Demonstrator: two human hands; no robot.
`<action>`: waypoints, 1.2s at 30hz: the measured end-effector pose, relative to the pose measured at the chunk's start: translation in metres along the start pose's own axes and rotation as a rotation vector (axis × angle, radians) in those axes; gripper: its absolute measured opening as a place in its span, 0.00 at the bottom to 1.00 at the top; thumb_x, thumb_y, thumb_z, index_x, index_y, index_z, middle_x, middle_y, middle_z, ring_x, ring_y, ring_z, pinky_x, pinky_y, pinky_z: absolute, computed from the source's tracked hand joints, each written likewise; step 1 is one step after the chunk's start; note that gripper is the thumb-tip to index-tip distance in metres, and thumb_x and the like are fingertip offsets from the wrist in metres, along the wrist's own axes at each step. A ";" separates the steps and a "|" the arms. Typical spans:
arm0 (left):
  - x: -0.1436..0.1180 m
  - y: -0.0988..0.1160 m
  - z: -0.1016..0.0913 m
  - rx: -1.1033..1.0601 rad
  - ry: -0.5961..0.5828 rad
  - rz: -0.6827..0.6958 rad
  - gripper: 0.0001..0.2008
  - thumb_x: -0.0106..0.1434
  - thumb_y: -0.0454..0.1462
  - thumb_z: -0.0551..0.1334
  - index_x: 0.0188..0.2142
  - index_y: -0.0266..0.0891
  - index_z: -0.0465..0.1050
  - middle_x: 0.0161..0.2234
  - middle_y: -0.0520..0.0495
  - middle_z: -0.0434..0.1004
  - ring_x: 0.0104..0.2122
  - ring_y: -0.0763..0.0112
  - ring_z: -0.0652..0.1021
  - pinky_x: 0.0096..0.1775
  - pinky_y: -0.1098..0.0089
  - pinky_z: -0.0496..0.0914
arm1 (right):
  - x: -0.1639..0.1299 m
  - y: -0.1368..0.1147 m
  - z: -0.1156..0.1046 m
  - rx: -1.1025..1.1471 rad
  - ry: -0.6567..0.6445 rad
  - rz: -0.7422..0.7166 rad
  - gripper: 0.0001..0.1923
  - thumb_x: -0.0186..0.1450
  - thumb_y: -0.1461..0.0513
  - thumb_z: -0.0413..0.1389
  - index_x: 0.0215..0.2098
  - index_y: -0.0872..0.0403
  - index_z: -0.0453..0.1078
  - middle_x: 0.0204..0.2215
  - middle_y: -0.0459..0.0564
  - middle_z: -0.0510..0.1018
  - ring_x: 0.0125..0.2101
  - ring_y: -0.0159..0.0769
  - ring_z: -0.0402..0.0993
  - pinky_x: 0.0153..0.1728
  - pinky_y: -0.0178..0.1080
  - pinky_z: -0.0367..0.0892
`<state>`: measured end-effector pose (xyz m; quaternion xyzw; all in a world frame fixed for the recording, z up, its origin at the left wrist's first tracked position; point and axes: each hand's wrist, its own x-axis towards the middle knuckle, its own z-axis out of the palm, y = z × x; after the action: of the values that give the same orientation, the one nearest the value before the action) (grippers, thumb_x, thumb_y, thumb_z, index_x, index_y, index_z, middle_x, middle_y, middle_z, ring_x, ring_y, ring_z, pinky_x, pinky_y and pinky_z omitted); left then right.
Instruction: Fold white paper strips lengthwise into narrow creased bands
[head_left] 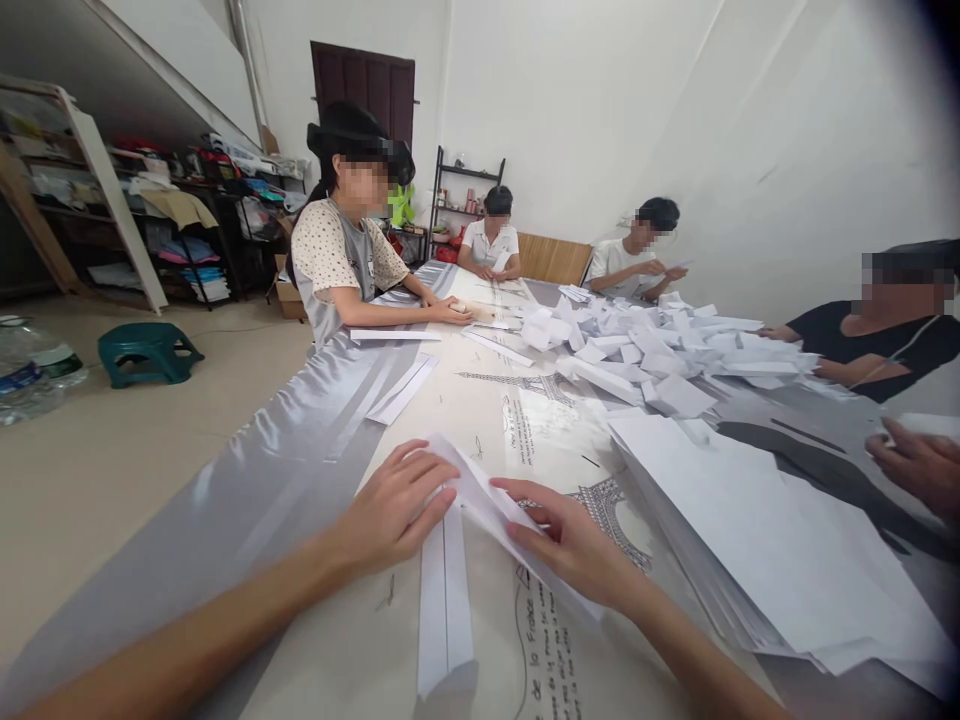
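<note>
A long strip of folded white paper (480,497) lies slantwise between my two hands, just over the printed table cover. My left hand (401,497) grips its upper left end, with the thumb on top and the fingers over the far edge. On the strip's right side, my right hand (559,530) pinches the edge between thumb and fingers. Below my left hand, a second folded paper strip (444,610) rests on the cover, its top end partly hidden. Farther off to the left is another folded paper (405,390).
A stack of white sheets (750,530) stands to my right, with a large heap of folded papers (645,350) beyond it. Several people sit around the table, one co-worker (349,240) at the left side. A green stool (148,352) is on the floor.
</note>
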<state>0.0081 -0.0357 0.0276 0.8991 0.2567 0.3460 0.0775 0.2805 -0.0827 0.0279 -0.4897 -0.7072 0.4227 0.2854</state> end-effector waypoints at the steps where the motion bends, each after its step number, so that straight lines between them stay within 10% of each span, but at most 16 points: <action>1: 0.000 -0.002 0.001 0.016 -0.047 0.000 0.14 0.76 0.36 0.50 0.47 0.39 0.74 0.43 0.44 0.80 0.45 0.61 0.78 0.56 0.58 0.65 | 0.000 0.001 0.000 -0.030 0.001 -0.007 0.21 0.71 0.55 0.57 0.62 0.40 0.69 0.56 0.50 0.74 0.44 0.40 0.76 0.45 0.46 0.75; 9: -0.002 -0.008 0.007 0.175 -0.023 -0.017 0.12 0.76 0.38 0.52 0.35 0.40 0.67 0.31 0.51 0.72 0.29 0.70 0.73 0.30 0.70 0.65 | 0.001 -0.004 0.006 0.013 -0.090 0.020 0.20 0.72 0.53 0.56 0.62 0.40 0.71 0.52 0.49 0.77 0.39 0.37 0.73 0.41 0.44 0.72; 17: -0.002 0.001 0.021 0.379 -0.056 0.200 0.12 0.70 0.27 0.54 0.50 0.36 0.68 0.44 0.41 0.72 0.46 0.59 0.73 0.46 0.59 0.71 | -0.002 -0.006 0.011 -0.227 -0.054 -0.159 0.22 0.76 0.62 0.45 0.63 0.42 0.70 0.38 0.49 0.77 0.38 0.40 0.71 0.44 0.47 0.70; 24: -0.004 -0.004 0.022 0.438 -0.087 0.309 0.11 0.72 0.26 0.54 0.47 0.36 0.72 0.44 0.42 0.76 0.45 0.59 0.75 0.49 0.57 0.72 | 0.002 0.006 0.010 -0.259 -0.050 -0.213 0.24 0.72 0.68 0.47 0.59 0.42 0.71 0.51 0.50 0.75 0.39 0.37 0.74 0.41 0.43 0.72; 36: -0.009 -0.011 0.026 0.361 -0.219 0.135 0.14 0.77 0.34 0.50 0.52 0.34 0.72 0.53 0.38 0.78 0.54 0.57 0.78 0.55 0.56 0.74 | 0.003 0.012 0.006 -0.539 -0.048 -0.423 0.24 0.72 0.69 0.47 0.63 0.46 0.67 0.62 0.49 0.72 0.56 0.45 0.68 0.57 0.55 0.69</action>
<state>0.0153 -0.0302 -0.0006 0.9457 0.2438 0.1994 -0.0805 0.2798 -0.0794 0.0141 -0.3798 -0.8858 0.1636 0.2106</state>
